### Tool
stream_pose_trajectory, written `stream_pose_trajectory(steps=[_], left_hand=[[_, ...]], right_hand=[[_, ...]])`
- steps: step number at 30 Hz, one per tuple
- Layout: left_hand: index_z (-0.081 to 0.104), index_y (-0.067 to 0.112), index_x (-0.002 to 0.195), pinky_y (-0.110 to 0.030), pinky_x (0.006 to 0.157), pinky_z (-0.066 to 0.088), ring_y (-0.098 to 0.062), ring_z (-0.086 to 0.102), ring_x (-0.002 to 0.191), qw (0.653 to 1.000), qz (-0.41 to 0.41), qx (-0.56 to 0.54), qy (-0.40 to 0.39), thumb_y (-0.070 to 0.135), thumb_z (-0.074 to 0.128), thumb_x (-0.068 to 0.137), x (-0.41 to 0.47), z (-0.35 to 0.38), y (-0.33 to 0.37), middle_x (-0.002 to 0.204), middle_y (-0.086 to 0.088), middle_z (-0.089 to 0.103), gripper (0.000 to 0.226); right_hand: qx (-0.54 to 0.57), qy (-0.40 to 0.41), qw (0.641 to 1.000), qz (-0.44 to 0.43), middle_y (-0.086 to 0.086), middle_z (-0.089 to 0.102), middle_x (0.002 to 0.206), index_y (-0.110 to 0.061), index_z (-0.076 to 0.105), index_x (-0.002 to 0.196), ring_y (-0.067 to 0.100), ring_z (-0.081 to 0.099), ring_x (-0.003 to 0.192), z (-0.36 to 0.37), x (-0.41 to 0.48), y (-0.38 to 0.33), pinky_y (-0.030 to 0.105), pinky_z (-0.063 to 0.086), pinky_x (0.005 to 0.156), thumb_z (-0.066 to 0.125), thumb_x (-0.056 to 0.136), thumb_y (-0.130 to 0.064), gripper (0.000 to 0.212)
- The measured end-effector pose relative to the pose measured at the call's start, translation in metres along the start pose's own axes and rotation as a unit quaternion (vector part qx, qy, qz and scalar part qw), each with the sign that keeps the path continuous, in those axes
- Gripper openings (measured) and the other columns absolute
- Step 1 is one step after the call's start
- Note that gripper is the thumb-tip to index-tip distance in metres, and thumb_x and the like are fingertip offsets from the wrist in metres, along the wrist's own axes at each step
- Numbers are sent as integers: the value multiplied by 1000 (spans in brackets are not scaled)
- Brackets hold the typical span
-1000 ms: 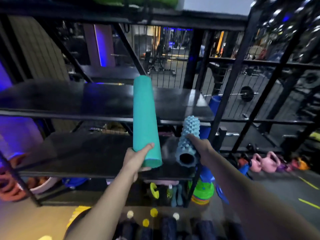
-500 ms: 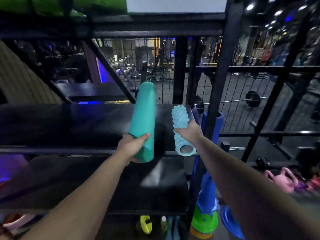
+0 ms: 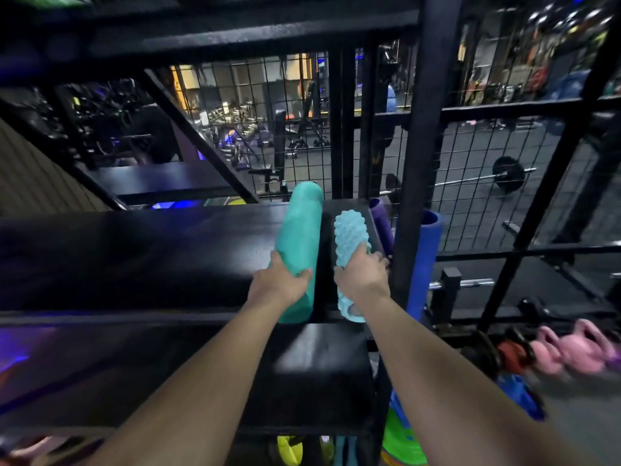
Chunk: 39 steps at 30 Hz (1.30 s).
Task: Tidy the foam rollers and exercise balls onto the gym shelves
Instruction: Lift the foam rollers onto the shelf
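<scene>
The scene was dim, with warm lamps far behind the black shelf (image 3: pixel 134 257) and violet glow at its left. Below it lay a pale glare patch; pink kettlebells (image 3: pixel 571 351) to its right were smeared with blur.

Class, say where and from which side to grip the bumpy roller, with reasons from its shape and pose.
Round its middle, from above, as the right hand does: the bumpy roller points away along the shelf, top exposed, smooth roller close on its left; knobs likely aid grip.
</scene>
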<state>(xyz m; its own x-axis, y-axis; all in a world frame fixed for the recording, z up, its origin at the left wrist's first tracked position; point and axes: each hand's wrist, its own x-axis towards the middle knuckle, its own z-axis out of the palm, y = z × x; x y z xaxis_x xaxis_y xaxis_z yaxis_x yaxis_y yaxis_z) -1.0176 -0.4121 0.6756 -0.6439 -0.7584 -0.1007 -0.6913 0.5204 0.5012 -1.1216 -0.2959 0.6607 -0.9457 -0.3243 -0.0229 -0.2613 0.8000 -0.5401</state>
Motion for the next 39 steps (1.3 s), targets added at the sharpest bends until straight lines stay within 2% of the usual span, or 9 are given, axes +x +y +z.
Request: stream_pose_trajectory(steps=[10,20,23,25,27,29,31,35,39], left_hand=[[1,26,159,-41,99,46,-37,53,124,995,24,90,20,70,46,89,8,18,17,141,-23,46,95],[6,30,159,-42,106,40,-41,49,130,1000,-2,-23,-3,76,38,88,18,14,7,145,-22,42,91],[1,34,160,-46,117,32,-42,39,140,991,-13,-117,-61,85,29,84,12,-1,2,151,-26,38,96],[7,32,160,-45,117,33,-39,41,140,977,2,-207,-51,83,29,87,-2,-11,-12,153,-21,43,92],[37,27,151,-36,104,43,-30,55,128,948,38,-298,102,69,41,93,-27,-17,-50,133,-9,63,72],[61,22,118,-21,82,46,-8,65,95,885,71,-364,281,43,55,96,-64,-10,-113,92,10,68,31],[64,20,99,-14,71,43,1,60,71,875,51,-383,293,25,58,94,-93,31,-193,73,13,62,10],[64,21,104,-34,76,51,-25,69,86,947,-92,-300,65,37,55,87,-132,155,-377,87,-3,71,26],[60,18,115,-30,77,50,-35,69,97,949,-192,-214,-129,35,63,94,-172,257,-526,98,-8,72,28]], right_hand=[[26,-4,1000,9,32,37,146,-4,26,152,42,36,136,-1,10,9,42,37,110,60,96,-38,74],[-84,65,994,-16,29,46,140,-1,38,142,44,40,131,18,11,-6,49,35,109,57,95,-45,67],[-80,72,994,-16,29,42,147,-4,46,141,47,37,134,12,-4,-12,51,32,112,41,100,-53,63],[-33,149,987,-58,24,38,154,-8,52,139,45,38,136,1,-14,-12,49,31,113,37,103,-44,53],[56,289,944,-146,22,55,137,-7,61,125,39,50,124,-12,-34,-16,46,36,103,32,103,-33,45],[154,434,867,-189,18,64,103,-13,66,95,31,57,97,-8,-74,-18,42,39,86,33,105,-26,36],[276,488,812,-163,12,58,89,-28,58,83,21,49,86,38,-124,-12,34,38,82,39,105,-23,30],[297,305,904,-18,24,61,89,-2,59,86,28,51,83,228,-207,44,48,41,81,38,101,-34,41],[233,78,964,98,24,64,88,0,63,90,39,60,84,423,-303,116,49,46,77,41,98,-36,43]])
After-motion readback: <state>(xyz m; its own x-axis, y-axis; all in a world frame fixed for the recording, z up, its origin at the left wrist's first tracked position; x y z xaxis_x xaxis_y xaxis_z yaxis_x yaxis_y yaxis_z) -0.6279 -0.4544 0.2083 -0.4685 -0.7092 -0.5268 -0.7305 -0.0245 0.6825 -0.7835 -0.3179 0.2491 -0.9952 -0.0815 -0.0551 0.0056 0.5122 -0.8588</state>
